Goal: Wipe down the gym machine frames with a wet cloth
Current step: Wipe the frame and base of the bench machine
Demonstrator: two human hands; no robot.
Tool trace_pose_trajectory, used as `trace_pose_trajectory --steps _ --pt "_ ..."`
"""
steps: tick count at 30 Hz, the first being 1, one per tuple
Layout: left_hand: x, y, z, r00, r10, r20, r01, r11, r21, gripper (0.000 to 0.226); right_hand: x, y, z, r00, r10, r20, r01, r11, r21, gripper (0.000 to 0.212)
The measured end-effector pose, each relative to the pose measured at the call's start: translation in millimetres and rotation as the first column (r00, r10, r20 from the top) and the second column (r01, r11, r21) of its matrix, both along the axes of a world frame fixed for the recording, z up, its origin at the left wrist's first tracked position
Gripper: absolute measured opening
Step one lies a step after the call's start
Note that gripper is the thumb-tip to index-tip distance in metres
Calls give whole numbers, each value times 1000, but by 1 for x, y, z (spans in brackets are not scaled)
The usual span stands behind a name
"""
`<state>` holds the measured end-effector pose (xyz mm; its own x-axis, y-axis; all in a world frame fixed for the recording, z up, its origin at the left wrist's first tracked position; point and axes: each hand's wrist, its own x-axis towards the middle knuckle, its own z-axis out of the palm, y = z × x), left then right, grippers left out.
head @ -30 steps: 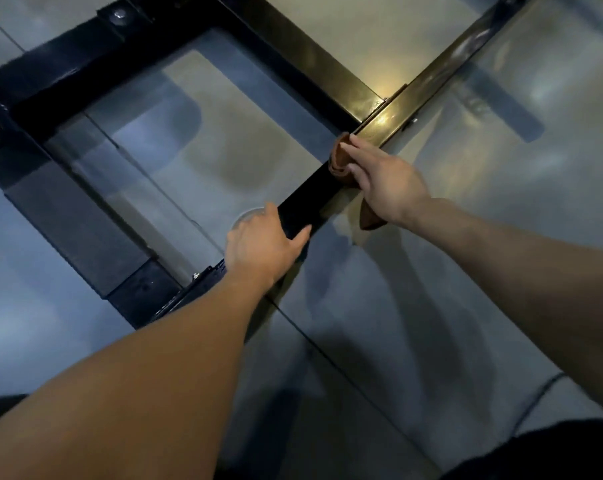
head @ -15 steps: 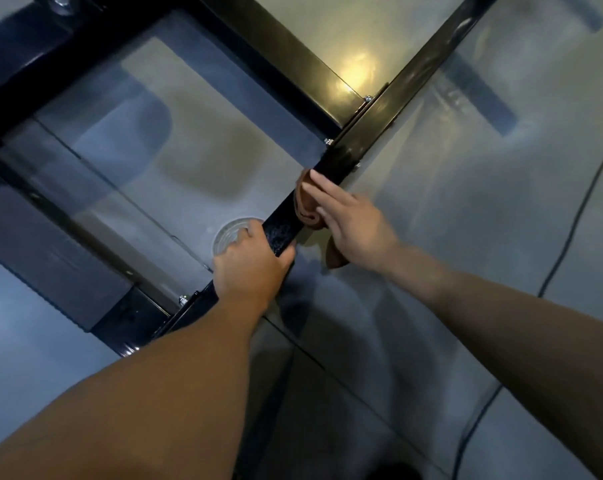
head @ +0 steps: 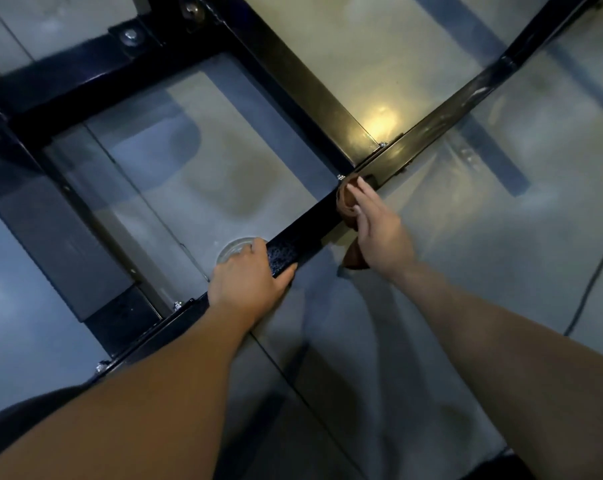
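Here, each line takes one part of the scene.

Frame bar: a black gym machine bar (head: 303, 233) runs diagonally from the lower left of the frame to the upper right, low above a pale glossy floor (head: 466, 271).

Joint: at centre right the bar meets a second black cross bar (head: 293, 88) that comes down from the upper middle; small bolts sit at the meeting point.

Cloth: a brown cloth (head: 345, 199) is draped over the diagonal bar just below that joint, with a tail hanging down on the bar's right side.

Right hand: the right hand (head: 379, 230) lies on the cloth, fingers fairly straight and pointing up the bar, pressing the cloth against the metal.

Left hand: the left hand (head: 248, 282) grips the same bar lower down, fingers curled over its far edge and thumb on the near edge; it looks like a brace.

Floor disc: a round clear disc (head: 232, 251) lies on the floor just beyond the left hand's fingers.

Key relation: the bar's long axis runs on toward the upper right from the cloth, so the right hand is plainly the nearer one to that stretch.

Likely next move: a slide of the cloth along that axis, past the joint and its bolts, where it could snag.
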<state>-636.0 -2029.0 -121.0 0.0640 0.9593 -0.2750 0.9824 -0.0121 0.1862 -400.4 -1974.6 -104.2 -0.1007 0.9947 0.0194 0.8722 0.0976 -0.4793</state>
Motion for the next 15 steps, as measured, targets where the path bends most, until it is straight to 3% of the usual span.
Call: trace_pose_trajectory --steps 4,10,15 --pt "2 -1 -10 999 44 20 -45 999 30 65 1 21 11 979 -205 16 206 975 -83 44" --pt "1 -1 -4 997 70 40 -71 997 20 64 -3 -7 -4 976 196 98 -190 979 -69 49" --pt "2 -1 -11 1000 16 -23 -14 996 84 63 23 34 15 983 -135 124 148 984 -101 46"
